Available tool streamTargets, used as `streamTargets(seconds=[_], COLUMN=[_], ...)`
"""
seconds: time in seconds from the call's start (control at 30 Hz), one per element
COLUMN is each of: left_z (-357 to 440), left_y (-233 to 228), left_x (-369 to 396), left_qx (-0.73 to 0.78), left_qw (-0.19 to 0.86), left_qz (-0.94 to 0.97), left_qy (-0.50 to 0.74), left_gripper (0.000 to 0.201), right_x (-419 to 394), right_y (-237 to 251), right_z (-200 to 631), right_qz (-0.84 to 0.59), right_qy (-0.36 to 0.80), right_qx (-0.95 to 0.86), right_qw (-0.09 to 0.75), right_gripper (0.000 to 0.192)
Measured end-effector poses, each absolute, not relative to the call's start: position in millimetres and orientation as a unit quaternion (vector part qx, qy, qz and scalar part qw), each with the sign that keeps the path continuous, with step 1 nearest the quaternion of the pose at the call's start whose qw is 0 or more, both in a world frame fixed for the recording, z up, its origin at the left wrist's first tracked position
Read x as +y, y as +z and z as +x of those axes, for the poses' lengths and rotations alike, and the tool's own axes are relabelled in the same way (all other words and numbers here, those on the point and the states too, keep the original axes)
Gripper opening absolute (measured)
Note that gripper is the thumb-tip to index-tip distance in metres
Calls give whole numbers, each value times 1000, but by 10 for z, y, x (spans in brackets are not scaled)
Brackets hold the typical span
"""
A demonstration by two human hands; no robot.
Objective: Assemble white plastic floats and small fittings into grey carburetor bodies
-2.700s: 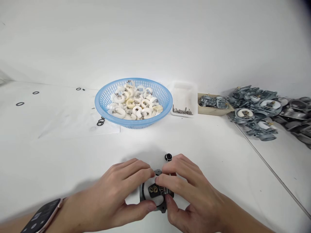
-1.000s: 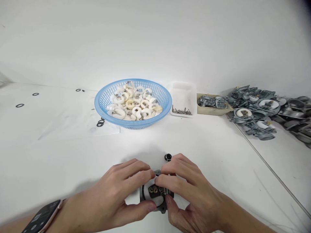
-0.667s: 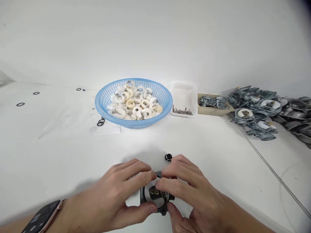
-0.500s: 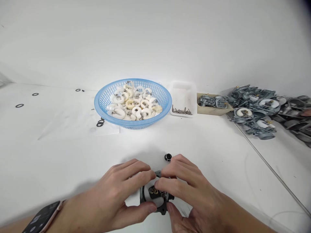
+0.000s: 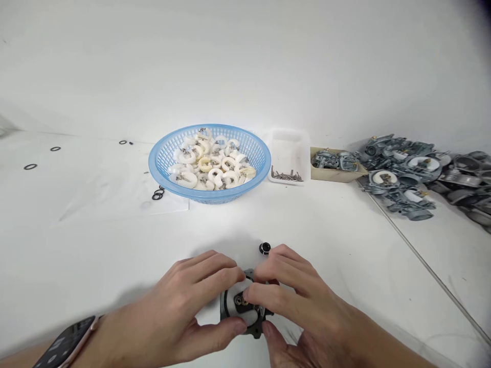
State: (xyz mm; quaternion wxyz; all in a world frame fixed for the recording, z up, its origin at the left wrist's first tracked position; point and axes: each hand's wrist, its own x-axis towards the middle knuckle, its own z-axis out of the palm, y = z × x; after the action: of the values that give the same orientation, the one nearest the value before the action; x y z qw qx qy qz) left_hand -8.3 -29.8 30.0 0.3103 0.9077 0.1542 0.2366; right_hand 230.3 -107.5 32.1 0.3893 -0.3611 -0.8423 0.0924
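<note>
Dark grey metal carburetor body [image 5: 245, 314] with brass jets, near centre on white table [image 5: 95, 245], clamped between left hand [image 5: 180, 312] and right hand [image 5: 303, 312]; fingers of both closed on it. Small black round cap [image 5: 264, 249] just beyond right fingertips. Far centre: blue plastic basket [image 5: 164, 153] of white floats. Far right: heap of grey metal carburetors [image 5: 406, 176].
</note>
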Motion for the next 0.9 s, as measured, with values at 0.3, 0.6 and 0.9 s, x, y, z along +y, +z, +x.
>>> streamTargets(seconds=[0.3,0.6,0.9], left_z=[-95,-79,-86], left_y=[291,278,274], left_x=[-279,-287,-284], left_qx=[148,142,143], left_qw=[312,321,317], left_qz=[911,908,906], left_qy=[227,231,241], left_gripper=[28,30,21], right_x=[-1066,-1042,-1035], right_y=[308,299,289], right_z=[2293,2283,2298], right_qz=[-366,-365,-354], right_qy=[62,62,68], right_qx=[-846,-840,-841], right_qw=[383,397,404], right_gripper=[41,43,41])
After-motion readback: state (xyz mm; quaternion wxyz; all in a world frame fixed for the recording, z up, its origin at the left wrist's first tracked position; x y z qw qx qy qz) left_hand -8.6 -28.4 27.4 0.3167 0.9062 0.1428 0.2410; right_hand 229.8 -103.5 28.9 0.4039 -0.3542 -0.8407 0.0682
